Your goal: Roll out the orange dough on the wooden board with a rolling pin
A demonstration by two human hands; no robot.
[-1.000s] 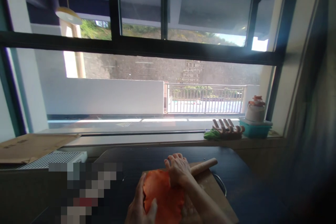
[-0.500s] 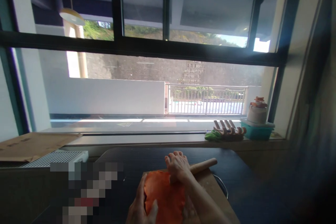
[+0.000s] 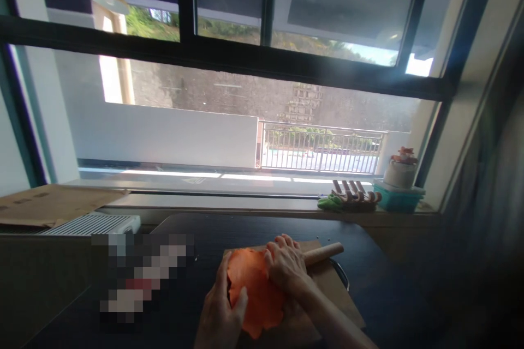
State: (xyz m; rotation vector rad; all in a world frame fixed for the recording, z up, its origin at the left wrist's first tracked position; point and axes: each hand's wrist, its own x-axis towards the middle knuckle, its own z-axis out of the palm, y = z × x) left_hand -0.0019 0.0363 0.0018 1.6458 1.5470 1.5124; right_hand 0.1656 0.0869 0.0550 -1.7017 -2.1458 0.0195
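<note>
A flat orange sheet with an uneven, wavy edge, like rolled-out clay (image 3: 256, 297), lies on a brown board (image 3: 338, 294). My left hand (image 3: 223, 302) holds the sheet's left side, thumb over its top and fingers along the edge. On the upper right side is my right hand (image 3: 286, 262), its fingers bent over a wooden rolling pin (image 3: 325, 252). The pin's right end sticks out beyond the hand, and its left part is hidden beneath it. My right forearm crosses the board's lower right.
The board rests on a dark table (image 3: 188, 262) below a window. A curved metal handle (image 3: 341, 274) shows at the board's right. On the sill are brown curved pieces with a green item (image 3: 331, 203) and a teal box (image 3: 401, 196). Cardboard (image 3: 61, 202) lies at left.
My view has tilted downward, so more of the sheet's near edge shows. My right hand and the rolling pin have shifted slightly right in view. My left hand stays at the sheet's left side.
</note>
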